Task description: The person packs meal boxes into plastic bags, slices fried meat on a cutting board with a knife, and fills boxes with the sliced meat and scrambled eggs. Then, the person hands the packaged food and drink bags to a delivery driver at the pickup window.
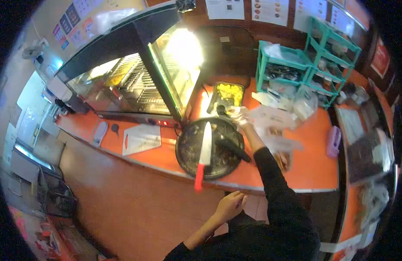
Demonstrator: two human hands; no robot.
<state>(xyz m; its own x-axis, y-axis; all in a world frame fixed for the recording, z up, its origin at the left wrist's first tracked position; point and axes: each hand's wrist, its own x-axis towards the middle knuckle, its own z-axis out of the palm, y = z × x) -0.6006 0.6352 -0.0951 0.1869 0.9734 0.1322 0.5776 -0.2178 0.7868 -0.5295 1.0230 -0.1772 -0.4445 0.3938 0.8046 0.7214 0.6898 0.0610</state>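
Observation:
My right hand (pixel 241 116), apparently in a thin clear glove, reaches over the counter to a black tray of yellow food (pixel 230 91). Its fingers are closed around a dark utensil (pixel 221 110) whose exact kind is blurred. Below that hand, a large round black pan (pixel 190 150) stands at the counter's front edge. Across it lies a knife (pixel 205 150) with its red handle jutting over the edge and its blade pointing away from me. A black handle-like piece (pixel 235 150) also rests on the pan. Near my body, my left hand (pixel 230 206) has curled fingers and holds nothing visible.
A lit glass warming cabinet (pixel 122 87) stands left of the pan. A white cutting board (pixel 142 139) lies before it. Teal shelves (pixel 281 63), plastic bags (pixel 305 104), paper sheets with food pieces (pixel 275 124) and a purple object (pixel 333 142) occupy the right side.

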